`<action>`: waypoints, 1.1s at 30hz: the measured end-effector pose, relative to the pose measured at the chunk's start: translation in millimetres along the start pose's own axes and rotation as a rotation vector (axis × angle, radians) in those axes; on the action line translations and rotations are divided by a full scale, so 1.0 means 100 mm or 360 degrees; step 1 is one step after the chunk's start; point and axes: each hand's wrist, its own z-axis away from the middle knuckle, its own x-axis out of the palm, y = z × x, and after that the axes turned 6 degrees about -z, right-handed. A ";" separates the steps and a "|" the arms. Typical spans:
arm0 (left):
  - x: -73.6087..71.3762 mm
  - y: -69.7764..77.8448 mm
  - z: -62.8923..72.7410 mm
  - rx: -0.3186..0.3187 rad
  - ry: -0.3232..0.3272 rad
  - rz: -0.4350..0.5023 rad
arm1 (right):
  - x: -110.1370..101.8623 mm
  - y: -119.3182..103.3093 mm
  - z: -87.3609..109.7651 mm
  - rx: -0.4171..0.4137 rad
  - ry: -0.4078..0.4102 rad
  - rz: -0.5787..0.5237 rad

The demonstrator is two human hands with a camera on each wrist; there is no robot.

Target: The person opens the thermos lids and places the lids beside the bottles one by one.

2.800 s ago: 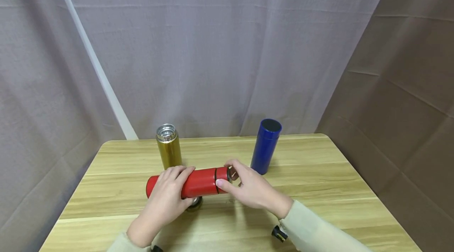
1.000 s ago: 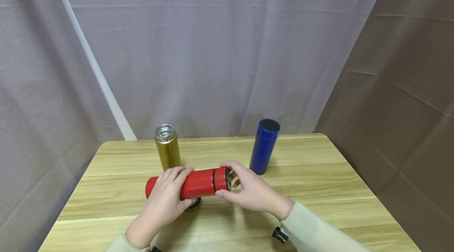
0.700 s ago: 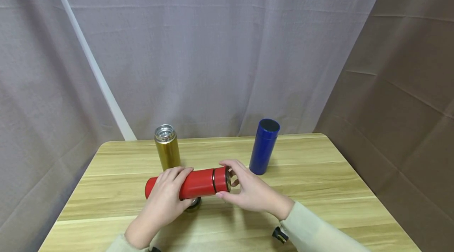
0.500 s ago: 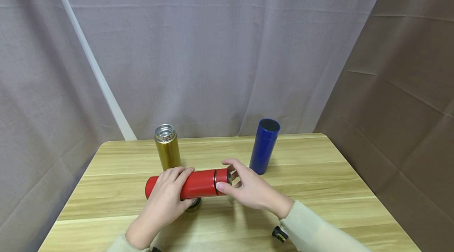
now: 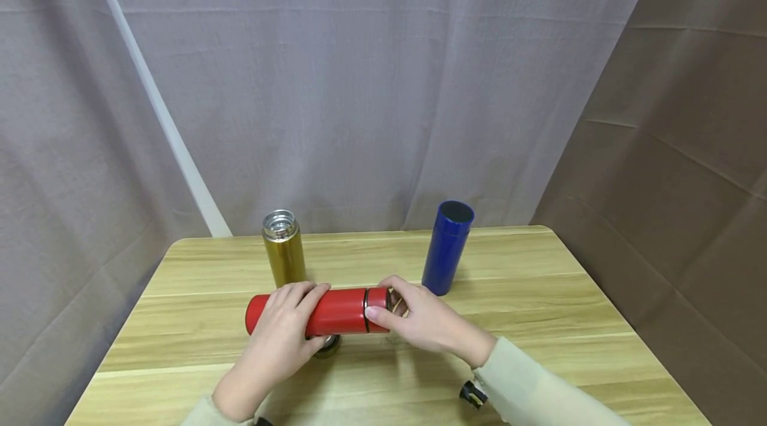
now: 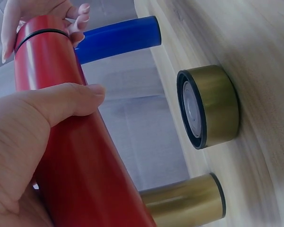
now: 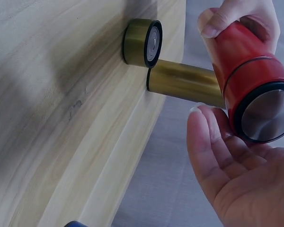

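Observation:
My left hand [image 5: 281, 329] grips a red thermos [image 5: 338, 311] round its body, holding it sideways above the table. At the thermos's right end, my right hand [image 5: 422, 316] holds the red lid [image 5: 377, 309] between thumb and fingers. A dark seam runs between lid and body. In the right wrist view the lid's metal end [image 7: 270, 116] faces the right palm [image 7: 246, 184], whose fingers bend loosely beside it. Below the thermos, a gold lid [image 6: 213, 106] sits on the table with its inner side up. The gold thermos [image 5: 286, 256] stands lidless behind the left hand.
A blue thermos [image 5: 446, 249] with a dark top stands upright at the back right of the wooden table [image 5: 539, 319]. Grey curtains [image 5: 359, 93] hang behind the table, and a brown one [image 5: 677, 160] hangs at the right.
My right thumb has moved up from the lid's lower edge to near the seam, and the fingers have come closer round the lid. The left hand keeps its grip on the thermos.

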 end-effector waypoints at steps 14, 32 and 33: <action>0.00 -0.01 0.00 0.0004 -0.0024 -0.0029 | -0.01 -0.01 0.03 -0.0253 -0.0004 0.0110; 0.02 -0.03 0.01 -0.0007 -0.0018 -0.0047 | 0.03 -0.07 0.04 -0.0299 0.0020 0.0342; 0.02 -0.03 0.01 0.0004 -0.0010 -0.0050 | 0.02 -0.07 0.04 -0.0283 0.0012 0.0328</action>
